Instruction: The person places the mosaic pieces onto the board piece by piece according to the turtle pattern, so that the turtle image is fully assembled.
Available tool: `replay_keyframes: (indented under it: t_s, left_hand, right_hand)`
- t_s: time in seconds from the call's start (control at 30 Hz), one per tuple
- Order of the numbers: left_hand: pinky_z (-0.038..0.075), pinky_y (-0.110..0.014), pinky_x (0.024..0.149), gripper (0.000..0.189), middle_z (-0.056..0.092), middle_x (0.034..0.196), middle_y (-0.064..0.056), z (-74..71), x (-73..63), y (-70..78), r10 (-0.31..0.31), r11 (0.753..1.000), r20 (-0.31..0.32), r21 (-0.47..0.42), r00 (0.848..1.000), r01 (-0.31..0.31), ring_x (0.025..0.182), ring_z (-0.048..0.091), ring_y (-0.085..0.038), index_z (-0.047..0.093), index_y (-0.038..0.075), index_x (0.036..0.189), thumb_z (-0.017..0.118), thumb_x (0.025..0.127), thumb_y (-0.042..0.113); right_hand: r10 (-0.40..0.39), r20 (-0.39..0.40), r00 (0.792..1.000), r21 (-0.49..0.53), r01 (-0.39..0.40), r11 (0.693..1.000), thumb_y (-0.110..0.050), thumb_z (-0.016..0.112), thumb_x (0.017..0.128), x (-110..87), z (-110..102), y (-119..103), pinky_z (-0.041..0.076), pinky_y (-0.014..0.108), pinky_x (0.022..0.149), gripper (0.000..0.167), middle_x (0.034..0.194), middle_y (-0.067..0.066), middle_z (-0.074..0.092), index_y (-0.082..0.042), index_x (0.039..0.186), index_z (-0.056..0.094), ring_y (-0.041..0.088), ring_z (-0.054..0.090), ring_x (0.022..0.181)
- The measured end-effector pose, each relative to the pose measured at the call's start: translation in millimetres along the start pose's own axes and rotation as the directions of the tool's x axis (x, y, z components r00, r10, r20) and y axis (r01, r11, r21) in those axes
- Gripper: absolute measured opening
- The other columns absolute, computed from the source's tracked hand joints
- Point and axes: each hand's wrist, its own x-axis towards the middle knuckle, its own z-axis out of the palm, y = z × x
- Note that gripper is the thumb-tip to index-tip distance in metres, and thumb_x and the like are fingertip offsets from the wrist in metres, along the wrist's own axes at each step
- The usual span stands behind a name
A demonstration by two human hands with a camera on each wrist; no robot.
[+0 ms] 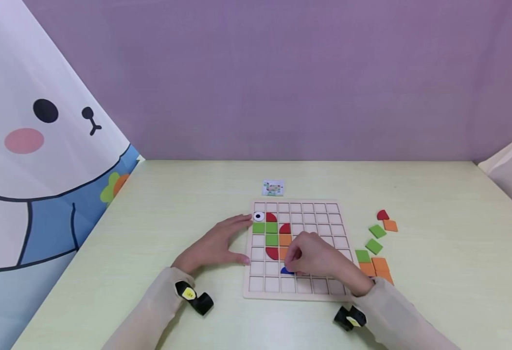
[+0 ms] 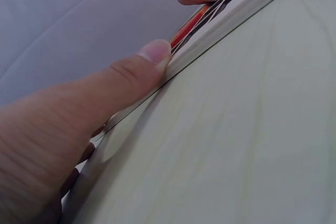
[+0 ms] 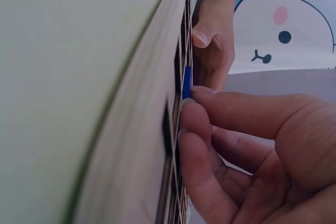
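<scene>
A pale wooden grid board [image 1: 297, 295] lies on the table. My left hand [image 1: 218, 245] is spread at its left edge, with the thumb touching the side and the fingers near the upper corner. Over the lower middle squares, my right hand [image 1: 314, 255] pinches a blue curved piece [image 3: 187, 82] between thumb and fingertips, at the board's surface. Set in the left columns are an eye tile [image 1: 258, 216], green squares [image 1: 272, 239], orange squares [image 1: 285, 239] and red curved pieces [image 1: 272, 253]. The right hand hides some squares.
Beyond the board lies a small picture card [image 1: 273, 187]. To its right are loose pieces: a red one [image 1: 382, 215], an orange one [image 1: 390, 225], green squares [image 1: 374, 246] and a cluster of orange squares [image 1: 380, 265], partly covered by the right forearm.
</scene>
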Motion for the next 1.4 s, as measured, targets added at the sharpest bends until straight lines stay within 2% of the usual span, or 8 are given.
replay_keyframes:
  t_s: [0.23, 0.4, 0.6, 0.73, 0.83, 0.9, 1.17, 1.4]
  left_hand:
    - [0.025, -0.049, 0.117, 0.090, 0.026, 0.157, 0.004, 0.7, -0.3, 2.6, -0.012, 1.000, 0.009, 0.015, 1.000, 0.012, 0.146, 0.022, -0.024, 0.036, 0.021, 0.148, 0.075, 0.073, 0.055]
    - [0.026, -0.050, 0.116, 0.088, 0.026, 0.157, 0.005, 0.6, -5.4, 7.1, -0.036, 0.999, 0.007, 0.020, 0.999, 0.035, 0.146, 0.022, -0.024, 0.035, 0.021, 0.148, 0.073, 0.076, 0.054]
    - [0.023, -0.047, 0.118, 0.085, 0.024, 0.158, 0.003, 3.0, -12.4, 11.0, 0.006, 0.999, -0.012, 0.049, 1.000, -0.005, 0.147, 0.020, -0.024, 0.032, 0.014, 0.149, 0.067, 0.082, 0.053]
    - [0.021, -0.046, 0.119, 0.096, 0.020, 0.159, 0.002, 4.4, -14.9, 14.2, 0.008, 0.998, 0.007, 0.068, 1.000, -0.008, 0.147, 0.017, -0.024, 0.029, 0.011, 0.150, 0.069, 0.077, 0.058]
    - [0.021, -0.045, 0.119, 0.103, 0.019, 0.160, 0.003, 4.5, -16.0, 16.3, -0.023, 0.997, 0.025, 0.074, 0.999, 0.021, 0.148, 0.016, -0.024, 0.028, 0.011, 0.150, 0.072, 0.071, 0.061]
    - [0.021, -0.045, 0.119, 0.103, 0.019, 0.160, 0.003, 4.8, -15.9, 16.8, -0.036, 0.995, 0.033, 0.091, 0.999, 0.033, 0.148, 0.016, -0.023, 0.028, 0.011, 0.150, 0.072, 0.072, 0.062]
    - [0.022, -0.041, 0.119, 0.103, 0.016, 0.160, 0.006, 1.7, -13.8, 20.4, -0.106, 0.987, 0.046, 0.126, 0.993, 0.100, 0.148, 0.014, -0.019, 0.025, 0.014, 0.151, 0.072, 0.073, 0.061]
    - [0.023, -0.042, 0.119, 0.102, 0.015, 0.160, 0.005, -0.3, -11.0, 17.8, -0.107, 0.989, 0.052, 0.112, 0.993, 0.101, 0.148, 0.013, -0.020, 0.023, 0.014, 0.152, 0.071, 0.075, 0.060]
  right_hand:
    - [0.006, -0.001, 1.000, 0.002, -0.006, 1.000, 0.002, 0.070, 0.081, 0.6, -1, 2, 0.050, 0.026, 0.056, 0.011, 0.069, -0.001, 0.064, -0.008, 0.075, 0.070, 0.012, 0.059, 0.055]
    - [0.007, 0.007, 1.000, 0.017, -0.007, 1.000, 0.002, 0.070, 0.081, 0.4, -1, 2, 0.051, 0.026, 0.057, 0.011, 0.070, -0.001, 0.064, -0.008, 0.075, 0.070, 0.012, 0.059, 0.056]
    - [-0.004, 0.001, 1.000, 0.000, 0.004, 1.000, 0.002, 0.070, 0.081, 0.6, -3, 3, 0.050, 0.025, 0.056, 0.012, 0.070, -0.001, 0.064, -0.009, 0.075, 0.070, 0.012, 0.057, 0.057]
    - [0.007, -0.002, 1.000, -0.007, -0.007, 1.000, 0.001, 0.071, 0.080, 1.6, -2, 2, 0.050, 0.025, 0.056, 0.012, 0.069, -0.001, 0.064, -0.009, 0.075, 0.070, 0.012, 0.058, 0.056]
    - [0.005, 0.006, 1.000, -0.005, -0.005, 1.000, 0.001, 0.071, 0.080, 0.7, -2, 2, 0.050, 0.025, 0.057, 0.011, 0.069, -0.001, 0.064, -0.009, 0.076, 0.070, 0.013, 0.058, 0.057]
    - [-0.005, 0.004, 1.000, -0.026, 0.005, 1.000, 0.000, 0.072, 0.080, -1.0, -4, 3, 0.049, 0.026, 0.058, 0.010, 0.070, -0.002, 0.064, -0.009, 0.076, 0.070, 0.013, 0.057, 0.059]
    - [0.020, -0.086, 0.996, -0.090, -0.028, 0.996, -0.007, 0.074, 0.080, -13.4, -28, 17, 0.046, 0.027, 0.063, 0.007, 0.074, -0.003, 0.063, -0.013, 0.080, 0.071, 0.015, 0.051, 0.070]
    - [0.083, -0.171, 0.982, -0.149, -0.109, 0.983, -0.011, 0.072, 0.082, -32.1, -62, 49, 0.045, 0.025, 0.060, 0.003, 0.077, 0.000, 0.061, -0.010, 0.084, 0.070, 0.016, 0.051, 0.072]
